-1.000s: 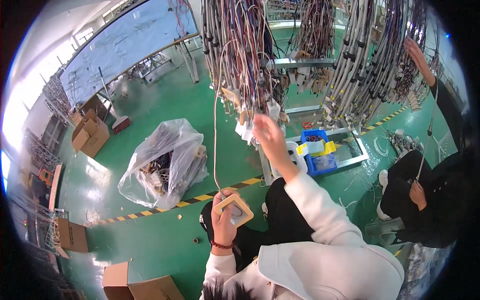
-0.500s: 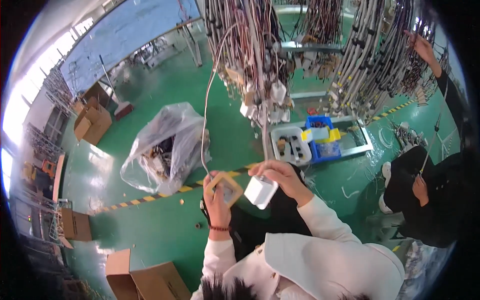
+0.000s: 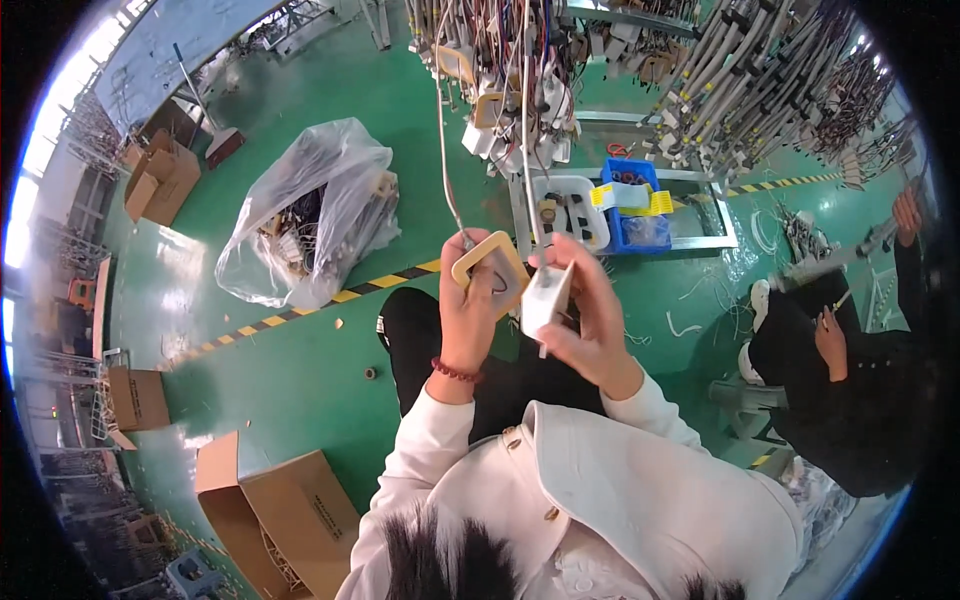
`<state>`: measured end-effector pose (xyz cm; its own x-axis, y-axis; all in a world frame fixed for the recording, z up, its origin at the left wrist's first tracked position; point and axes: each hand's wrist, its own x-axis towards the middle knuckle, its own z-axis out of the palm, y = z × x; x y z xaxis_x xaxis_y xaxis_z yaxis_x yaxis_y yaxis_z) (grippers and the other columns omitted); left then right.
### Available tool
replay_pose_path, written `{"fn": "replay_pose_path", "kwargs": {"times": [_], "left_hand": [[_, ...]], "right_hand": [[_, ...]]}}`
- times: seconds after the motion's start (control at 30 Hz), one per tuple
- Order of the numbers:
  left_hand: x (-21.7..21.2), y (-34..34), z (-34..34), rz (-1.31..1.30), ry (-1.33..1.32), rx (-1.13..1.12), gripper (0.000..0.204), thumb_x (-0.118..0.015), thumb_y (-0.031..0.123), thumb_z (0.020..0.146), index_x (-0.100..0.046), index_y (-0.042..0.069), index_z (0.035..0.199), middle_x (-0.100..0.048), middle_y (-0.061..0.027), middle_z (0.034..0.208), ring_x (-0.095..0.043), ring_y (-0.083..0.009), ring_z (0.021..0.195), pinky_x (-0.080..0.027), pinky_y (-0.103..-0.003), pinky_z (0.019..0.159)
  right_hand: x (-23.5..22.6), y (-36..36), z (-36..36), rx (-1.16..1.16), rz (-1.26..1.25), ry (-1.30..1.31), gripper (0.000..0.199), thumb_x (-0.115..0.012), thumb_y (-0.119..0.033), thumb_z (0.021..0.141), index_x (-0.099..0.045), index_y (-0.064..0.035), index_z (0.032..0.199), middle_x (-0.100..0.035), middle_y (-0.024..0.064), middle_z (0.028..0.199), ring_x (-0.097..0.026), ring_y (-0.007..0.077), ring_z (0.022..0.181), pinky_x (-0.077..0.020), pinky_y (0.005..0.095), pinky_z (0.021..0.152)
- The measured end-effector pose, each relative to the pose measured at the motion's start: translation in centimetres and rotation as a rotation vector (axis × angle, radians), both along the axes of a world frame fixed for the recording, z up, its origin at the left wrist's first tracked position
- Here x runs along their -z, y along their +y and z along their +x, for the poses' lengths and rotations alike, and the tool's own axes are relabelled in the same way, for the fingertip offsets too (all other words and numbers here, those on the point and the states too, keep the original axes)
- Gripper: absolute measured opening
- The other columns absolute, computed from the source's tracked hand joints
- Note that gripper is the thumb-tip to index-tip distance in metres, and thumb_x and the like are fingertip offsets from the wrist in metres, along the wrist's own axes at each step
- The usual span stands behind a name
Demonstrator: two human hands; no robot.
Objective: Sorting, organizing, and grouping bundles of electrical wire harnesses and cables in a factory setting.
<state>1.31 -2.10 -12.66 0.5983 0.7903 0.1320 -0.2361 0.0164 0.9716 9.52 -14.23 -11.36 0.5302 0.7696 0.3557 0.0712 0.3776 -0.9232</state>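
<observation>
My left hand (image 3: 468,315) is closed round a square housing with a tan rim (image 3: 507,262); its hollow side faces up, with a dark thin wire loop inside. A grey cable (image 3: 447,175) runs from that housing up to the hanging bundle. Close beside it, my right hand (image 3: 598,335) grips a white plastic box (image 3: 544,298) between thumb and fingers, tilted with its edge toward me. Another pale cable (image 3: 526,130) comes down from the bundle to this white box. The two pieces are nearly side by side; whether they touch I cannot tell.
Wire harnesses (image 3: 500,60) hang ahead from a metal rack. Beneath them stand a white tray (image 3: 598,232) of small parts and blue bins (image 3: 640,232). A clear plastic bag (image 3: 340,165) lies left, cardboard boxes (image 3: 320,500) lower left. A co-worker (image 3: 850,390) sits at right.
Both hands appear higher in the picture as the view has shifted downward. The white box has been turned in my right hand to a steeper tilt. The tan-rimmed housing stays in my left hand.
</observation>
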Motion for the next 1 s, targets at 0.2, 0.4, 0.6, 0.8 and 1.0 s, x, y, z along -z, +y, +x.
{"fn": "replay_pose_path", "kwargs": {"times": [0.2, 0.4, 0.6, 0.8, 1.0], "left_hand": [[-0.5, -1.1, 0.1, -0.226, -0.129, 0.234, 0.019, -0.047, 0.011, 0.091, -0.045, 0.004, 0.109, -0.054, -0.005, 0.101, -0.053, -0.0116, 0.091, -0.046, -0.025, 0.078], [-2.3, -1.2, -0.8, -0.332, -0.117, 0.307, 0.038, -0.033, 0.035, 0.093, -0.042, 0.004, 0.114, -0.053, -0.0091, 0.109, -0.053, -0.0185, 0.099, -0.041, -0.032, 0.089], [-1.5, -2.6, -0.9, -0.029, -0.235, 0.194, 0.055, -0.025, 0.051, 0.092, -0.039, 0.002, 0.115, -0.046, -0.0082, 0.102, -0.049, -0.0162, 0.091, -0.04, -0.028, 0.082], [-2.1, -2.8, -1.9, 0.189, -0.086, 0.179, 0.038, -0.03, 0.029, 0.094, -0.045, 0.001, 0.114, -0.049, -0.0084, 0.104, -0.05, -0.0161, 0.095, -0.04, -0.028, 0.083], [-2.7, -3.3, -2.0, 0.444, -0.124, 0.071, 0.034, -0.03, 0.027, 0.092, -0.046, 0.0, 0.105, -0.047, -0.0085, 0.095, -0.046, -0.0166, 0.084, -0.037, -0.027, 0.077]], "right_hand": [[-0.9, 1.8, -0.4, 0.351, 0.012, -0.628, 0.079, -0.07, -0.028, 0.069, -0.034, 0.0056, 0.13, -0.05, 0.0191, 0.12, -0.051, 0.0298, 0.105, -0.0393, 0.0372, 0.091], [0.9, 2.7, -0.7, 0.446, 0.045, -0.651, 0.076, -0.066, -0.033, 0.07, -0.036, 0.0046, 0.129, -0.051, 0.0168, 0.118, -0.052, 0.0288, 0.091, -0.0402, 0.0376, 0.083], [1.0, 3.0, -1.0, 0.412, 0.111, -0.555, 0.073, -0.064, -0.04, 0.073, -0.037, 0.0026, 0.126, -0.048, 0.0169, 0.121, -0.05, 0.0273, 0.095, -0.0401, 0.0368, 0.083], [-0.4, 2.7, -0.3, 0.203, 0.163, -0.474, 0.07, -0.061, -0.049, 0.077, -0.039, 0.0016, 0.12, -0.042, 0.0207, 0.121, -0.046, 0.0302, 0.109, -0.0367, 0.0381, 0.092], [-1.2, 2.4, -2.0, 0.22, 0.157, -0.365, 0.055, -0.057, -0.04, 0.081, -0.043, 0.003, 0.112, -0.046, 0.0182, 0.113, -0.048, 0.0269, 0.101, -0.0375, 0.0371, 0.089]]}}
